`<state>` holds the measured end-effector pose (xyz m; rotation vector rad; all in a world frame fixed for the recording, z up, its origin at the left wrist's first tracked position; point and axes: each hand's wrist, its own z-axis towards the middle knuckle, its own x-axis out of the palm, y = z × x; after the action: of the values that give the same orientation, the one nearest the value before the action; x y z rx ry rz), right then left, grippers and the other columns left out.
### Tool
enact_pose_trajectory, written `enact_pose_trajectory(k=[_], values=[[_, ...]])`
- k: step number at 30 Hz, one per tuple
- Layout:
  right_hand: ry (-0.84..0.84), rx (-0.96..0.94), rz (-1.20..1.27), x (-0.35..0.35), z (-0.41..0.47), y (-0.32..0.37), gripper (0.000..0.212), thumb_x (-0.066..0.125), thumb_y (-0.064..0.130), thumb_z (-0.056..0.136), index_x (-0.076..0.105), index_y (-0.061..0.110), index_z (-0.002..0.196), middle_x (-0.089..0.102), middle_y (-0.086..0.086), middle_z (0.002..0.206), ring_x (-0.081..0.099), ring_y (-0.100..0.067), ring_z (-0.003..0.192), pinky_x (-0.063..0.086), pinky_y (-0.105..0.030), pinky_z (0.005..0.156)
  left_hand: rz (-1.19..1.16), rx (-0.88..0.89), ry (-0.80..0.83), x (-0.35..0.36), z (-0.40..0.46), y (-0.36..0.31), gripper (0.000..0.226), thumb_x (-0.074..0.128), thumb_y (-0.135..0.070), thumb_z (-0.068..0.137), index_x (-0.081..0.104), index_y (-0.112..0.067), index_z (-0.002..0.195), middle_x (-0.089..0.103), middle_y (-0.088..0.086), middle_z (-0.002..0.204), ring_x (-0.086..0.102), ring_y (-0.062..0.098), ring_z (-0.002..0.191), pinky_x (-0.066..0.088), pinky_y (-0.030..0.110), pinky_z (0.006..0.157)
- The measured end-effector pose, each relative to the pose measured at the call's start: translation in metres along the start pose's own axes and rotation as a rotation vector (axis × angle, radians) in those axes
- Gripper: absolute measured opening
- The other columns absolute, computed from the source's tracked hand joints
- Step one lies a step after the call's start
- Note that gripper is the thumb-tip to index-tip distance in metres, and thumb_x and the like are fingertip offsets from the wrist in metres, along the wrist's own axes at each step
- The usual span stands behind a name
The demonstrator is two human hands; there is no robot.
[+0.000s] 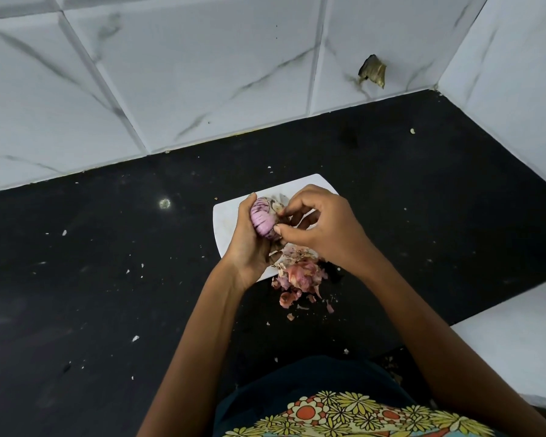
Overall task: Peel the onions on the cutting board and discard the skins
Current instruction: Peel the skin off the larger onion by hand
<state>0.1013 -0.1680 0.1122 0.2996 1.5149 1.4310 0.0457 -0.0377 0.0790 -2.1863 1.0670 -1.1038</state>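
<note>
Head view, looking down at both hands over the cutting board [226, 216], a white board on the black table [92, 263]. Left hand [249, 247] has its grip curled round the onion [263, 219], held up off the board w/ the purple, mostly bare side facing the camera. Probably so the other hand can get at the bits of skin left near the top end. Right hand [323, 228] works at that: thumb and fingertips are together in a pinch at the onion's right edge, apparently on a scrap of papery skin, tho the scrap itself is too small to make out for sure.

Loose skins [298, 274] sit in a pile at the near edge of the board, spilling onto the table just below the hands. Looks like they drop straight down where peeled, so nothing discarded yet. Small flakes scattered across the table too. Other onions, if any, aren't visible; hands cover much of the board.

Judgement: this onion is nearly done, just leftover patches. Then the pile needs gathering and binning. A dry brown scrap [372, 70] is stuck on the tiled wall [202, 58] behind.
</note>
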Motion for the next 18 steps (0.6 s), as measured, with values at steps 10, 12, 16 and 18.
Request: enact_pose_trajectory(k=[10, 12, 16, 18], values=[[0.051, 0.053, 0.053, -0.005, 0.003, -0.009, 0.012, 0.063, 0.006, 0.086, 0.071, 0.007, 0.094, 0.064, 0.011, 0.084, 0.064, -0.005, 0.077, 0.052, -0.017, 0.067, 0.011, -0.042, -0.011, 0.000, -0.002, 0.002, 0.064, 0.020, -0.068, 0.088, 0.062, -0.020, 0.086, 0.052, -0.001, 0.057, 0.043, 0.008, 0.054, 0.030, 0.027, 0.058], [0.062, 0.044, 0.060, -0.003, 0.001, -0.009, 0.013, 0.054, 0.007, 0.090, 0.067, 0.007, 0.092, 0.063, 0.001, 0.083, 0.064, -0.016, 0.078, 0.056, -0.032, 0.070, 0.013, -0.062, -0.035, 0.001, -0.003, 0.001, 0.067, 0.018, -0.069, 0.088, 0.062, -0.019, 0.080, 0.050, 0.000, 0.056, 0.041, 0.009, 0.056, 0.030, 0.027, 0.059], [-0.004, 0.087, 0.050, 0.005, -0.002, -0.014, 0.034, 0.037, 0.024, 0.096, 0.053, -0.001, 0.079, 0.056, -0.025, 0.077, 0.055, -0.040, 0.072, 0.046, -0.054, 0.064, 0.013, -0.073, -0.031, 0.001, -0.003, 0.002, 0.071, 0.016, -0.070, 0.087, 0.065, -0.019, 0.084, 0.049, 0.000, 0.060, 0.040, 0.009, 0.056, 0.031, 0.027, 0.059], [-0.047, 0.069, -0.002, 0.006, -0.004, -0.014, 0.046, 0.041, 0.032, 0.100, 0.052, -0.002, 0.071, 0.053, -0.022, 0.069, 0.053, -0.031, 0.066, 0.044, -0.049, 0.064, 0.006, -0.072, -0.040, 0.001, -0.002, 0.003, 0.073, 0.014, -0.071, 0.087, 0.064, -0.018, 0.082, 0.050, -0.001, 0.059, 0.041, 0.010, 0.057, 0.032, 0.028, 0.061]])
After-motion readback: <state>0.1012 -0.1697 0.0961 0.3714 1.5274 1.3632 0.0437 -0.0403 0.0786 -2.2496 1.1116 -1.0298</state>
